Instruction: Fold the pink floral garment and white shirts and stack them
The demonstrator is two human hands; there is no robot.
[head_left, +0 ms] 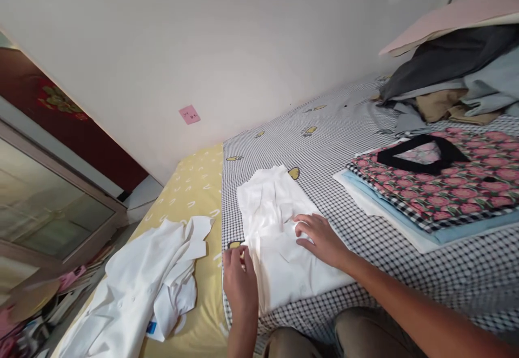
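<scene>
A white garment [279,239] lies partly folded on the black-and-white checked bedsheet [344,131]. My right hand [320,237] rests flat on top of it, fingers stretched out and pressing the cloth. My left hand [239,279] is at the garment's left edge, its fingertips curled and pinching the edge of the white fabric. My knees in khaki trousers [324,336] show at the bottom.
A crumpled white shirt [141,287] lies on the yellow sheet [194,185] to the left. A stack of folded clothes topped by a pink floral piece [446,179] sits at right, with a heap of dark and tan clothes [454,77] behind. The wall carries a pink note [189,114].
</scene>
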